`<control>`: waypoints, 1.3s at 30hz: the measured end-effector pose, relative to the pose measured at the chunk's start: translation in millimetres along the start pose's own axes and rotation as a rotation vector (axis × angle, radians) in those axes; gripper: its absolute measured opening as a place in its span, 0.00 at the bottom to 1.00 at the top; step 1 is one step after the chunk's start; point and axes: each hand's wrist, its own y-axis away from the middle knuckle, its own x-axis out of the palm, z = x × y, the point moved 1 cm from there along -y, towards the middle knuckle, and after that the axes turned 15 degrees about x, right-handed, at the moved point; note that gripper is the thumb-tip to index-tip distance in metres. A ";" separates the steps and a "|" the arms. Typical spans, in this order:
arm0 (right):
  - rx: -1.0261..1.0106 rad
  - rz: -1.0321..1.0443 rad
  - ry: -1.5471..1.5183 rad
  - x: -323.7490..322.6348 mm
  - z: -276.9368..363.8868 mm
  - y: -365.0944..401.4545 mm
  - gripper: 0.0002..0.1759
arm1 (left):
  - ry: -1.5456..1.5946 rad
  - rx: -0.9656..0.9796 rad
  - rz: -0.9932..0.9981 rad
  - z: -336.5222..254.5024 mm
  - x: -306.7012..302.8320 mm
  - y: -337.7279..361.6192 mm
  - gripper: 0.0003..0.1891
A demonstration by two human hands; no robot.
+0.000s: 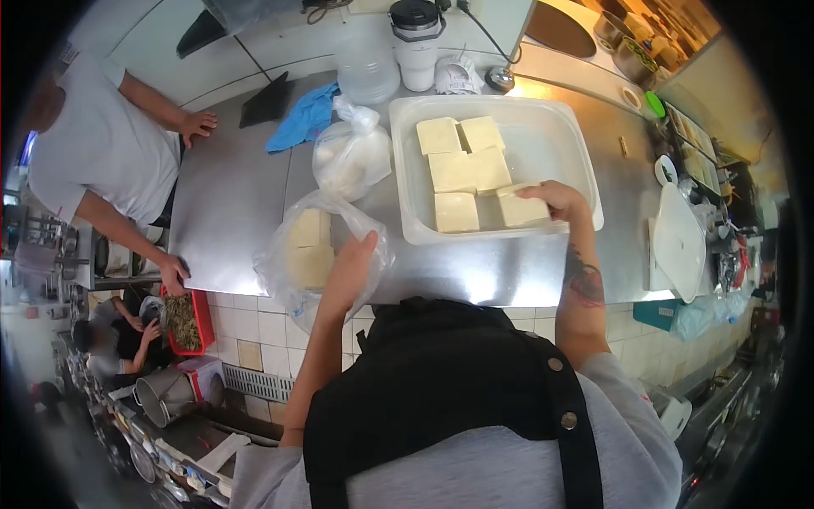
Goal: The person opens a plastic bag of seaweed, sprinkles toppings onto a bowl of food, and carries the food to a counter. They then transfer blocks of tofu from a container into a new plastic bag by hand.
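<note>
My right hand point(561, 200) grips a pale block of tofu point(521, 208) at the front right of a white plastic tub point(566, 127). Several other tofu blocks point(452, 172) lie in the tub, most of them touching. On the left, my left hand point(354, 261) holds the edge of a clear plastic bag point(275, 259) at the counter's front edge. Inside that bag, tofu blocks point(312, 246) show through the film. Just behind it stands a knotted plastic bag point(349, 161) with pale contents.
A blue cloth point(303, 117), a clear plastic jug point(366, 68) and a white tumbler point(416, 51) are along the back of the steel counter point(229, 204). At the left, another person point(110, 144) leans on it. Below, someone crouches by a red crate point(202, 318). A white lid point(678, 242) leans at right.
</note>
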 end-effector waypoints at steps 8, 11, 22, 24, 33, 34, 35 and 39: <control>-0.491 -0.144 -0.113 -2.0 17.4 82.2 0.35 | -0.983 0.348 -0.002 -11.0 19.2 75.3 0.36; -0.670 -0.096 -0.281 56.3 44.8 134.1 0.38 | -1.132 0.343 -0.012 -4.5 22.0 83.9 0.31; -0.688 -0.269 -0.384 335.4 67.4 151.0 0.36 | -1.084 0.729 0.129 59.4 1.8 72.0 0.10; -0.737 -0.352 -0.371 340.8 65.0 144.3 0.31 | -1.056 0.739 0.165 64.2 -2.9 72.0 0.08; -1.257 -0.776 0.649 325.9 56.9 105.1 0.13 | -1.168 0.708 0.270 56.4 9.1 62.9 0.07; -1.264 -0.781 0.652 326.5 59.1 102.8 0.13 | -1.154 0.709 0.258 56.3 9.6 61.8 0.07; -1.254 -0.897 0.723 327.1 62.3 100.1 0.11 | -1.141 0.711 0.245 55.9 10.1 60.4 0.07; -1.210 -1.163 0.780 326.5 83.3 98.5 0.11 | -1.153 0.728 0.141 45.8 14.4 57.0 0.07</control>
